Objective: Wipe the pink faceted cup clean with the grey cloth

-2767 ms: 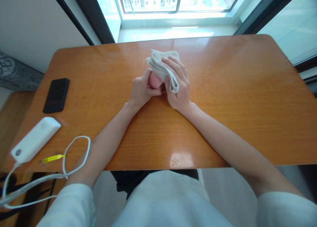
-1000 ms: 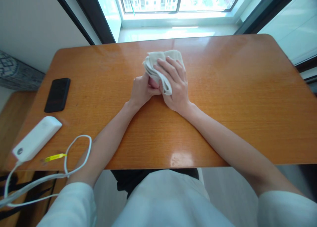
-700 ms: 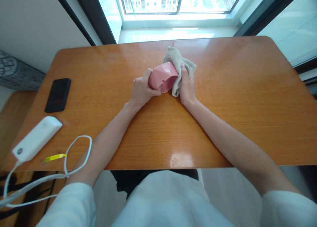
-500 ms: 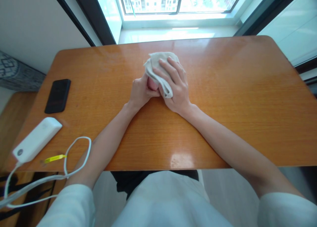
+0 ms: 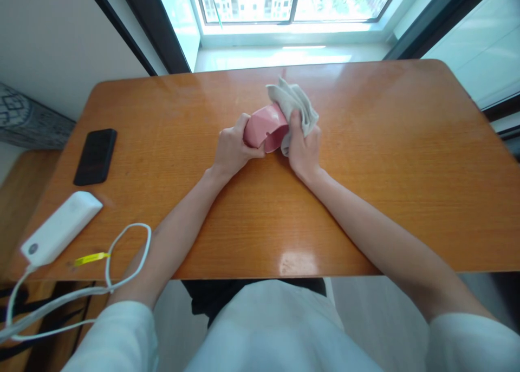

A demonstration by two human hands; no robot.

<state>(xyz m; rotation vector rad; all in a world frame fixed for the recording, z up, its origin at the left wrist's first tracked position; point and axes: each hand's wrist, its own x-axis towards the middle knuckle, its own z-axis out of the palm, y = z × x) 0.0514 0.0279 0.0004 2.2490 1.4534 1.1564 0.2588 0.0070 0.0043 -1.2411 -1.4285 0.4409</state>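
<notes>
A pink, faceted, hollow container [image 5: 263, 125], cup-like with a small notch at its rim, lies tipped on its side in my left hand [image 5: 233, 145]. The thumb and fingers of that hand grip its left end, and its opening faces right and toward me. My right hand [image 5: 305, 150] is closed round a folded light grey cloth [image 5: 293, 104], thumb on top. The cloth touches or nearly touches the container's right side. Both hands are above the middle of the wooden table [image 5: 385, 171].
A black phone [image 5: 95, 156] lies at the table's left side. Nearer me is a white power strip [image 5: 60, 228] with a white cable [image 5: 60, 301] looping over my left forearm and bearing a yellow tag [image 5: 91, 259]. A window [image 5: 292, 4] is beyond the far edge.
My right hand has shifted right with the cloth, turning from lying over the container to beside it. The pink container, mostly covered before, now shows. My left hand has stayed nearly in place.
</notes>
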